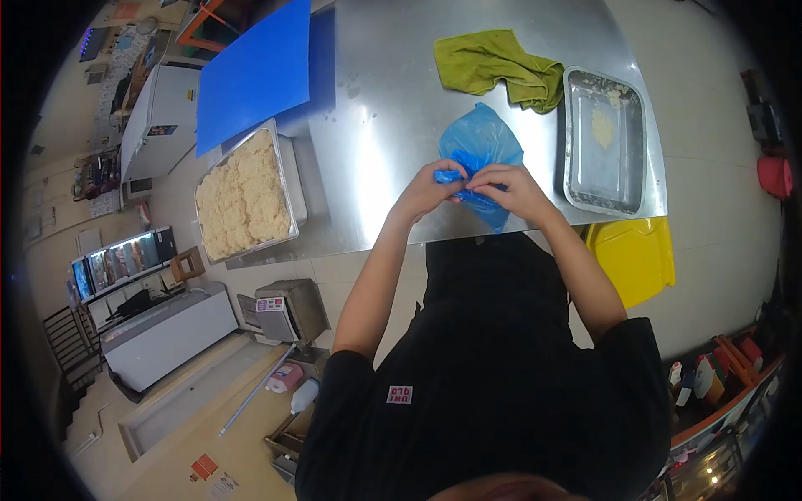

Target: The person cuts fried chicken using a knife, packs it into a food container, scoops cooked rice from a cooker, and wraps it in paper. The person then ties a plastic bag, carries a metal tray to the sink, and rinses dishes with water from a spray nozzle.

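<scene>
A blue plastic bag rests on the steel table near its front edge, its body rounded and its top gathered. My left hand pinches the gathered plastic from the left. From the right, my right hand grips the same twisted part, the fingers of both hands almost meeting. What the bag contains is hidden. Just beyond it lies a crumpled green cloth. To the right of the bag stands a metal pan with pale crumbs and residue inside.
A deep metal tray heaped with pale, crumbly dough-like mass stands at the table's left. Behind it is a flat blue board. Something yellow and plastic sits below the table's right front edge. The steel table has a straight front edge.
</scene>
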Motion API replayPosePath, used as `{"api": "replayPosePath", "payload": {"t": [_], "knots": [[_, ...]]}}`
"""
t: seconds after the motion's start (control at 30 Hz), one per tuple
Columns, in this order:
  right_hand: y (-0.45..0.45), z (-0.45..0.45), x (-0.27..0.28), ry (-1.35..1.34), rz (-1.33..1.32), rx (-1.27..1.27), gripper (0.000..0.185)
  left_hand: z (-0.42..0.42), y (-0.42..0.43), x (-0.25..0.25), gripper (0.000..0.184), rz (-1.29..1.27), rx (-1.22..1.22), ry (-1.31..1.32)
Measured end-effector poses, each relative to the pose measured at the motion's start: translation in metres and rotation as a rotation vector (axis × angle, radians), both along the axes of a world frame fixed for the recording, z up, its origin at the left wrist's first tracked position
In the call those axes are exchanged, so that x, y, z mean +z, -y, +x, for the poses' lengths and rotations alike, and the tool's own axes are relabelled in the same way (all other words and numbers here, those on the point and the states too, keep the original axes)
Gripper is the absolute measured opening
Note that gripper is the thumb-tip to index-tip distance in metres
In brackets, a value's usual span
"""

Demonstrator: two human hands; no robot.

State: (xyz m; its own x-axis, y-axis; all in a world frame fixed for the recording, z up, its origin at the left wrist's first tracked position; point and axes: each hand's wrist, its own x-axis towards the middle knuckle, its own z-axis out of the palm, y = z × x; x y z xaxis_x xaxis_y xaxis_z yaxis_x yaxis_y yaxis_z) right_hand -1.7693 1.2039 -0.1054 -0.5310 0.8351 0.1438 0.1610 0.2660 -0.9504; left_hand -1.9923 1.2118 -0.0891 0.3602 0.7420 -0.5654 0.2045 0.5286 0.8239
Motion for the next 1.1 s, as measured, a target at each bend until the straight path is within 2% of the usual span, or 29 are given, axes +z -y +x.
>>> {"api": "replayPosePath", "payload": {"t": [0.2, 0.4, 0.6, 1.1], "knots": [[-0.005, -0.009, 0.007, 0.049, 0.072, 0.059, 0.013, -0.002, -0.002, 0.004, 0.013, -0.021, 0.0, -0.009], [0.0, -0.012, -0.006, 0.077, 0.145, -0.005, 0.013, -0.004, -0.001, -0.001, 0.014, -0.011, 0.0, 0.013], [0.002, -0.015, -0.008, 0.088, 0.351, -0.015, 0.016, -0.004, -0.003, -0.003, 0.016, -0.048, 0.009, 0.007], [0.002, -0.013, -0.018, 0.075, 0.409, -0.011, 0.018, 0.003, -0.006, -0.002, 0.017, -0.062, 0.02, -0.014]]}}
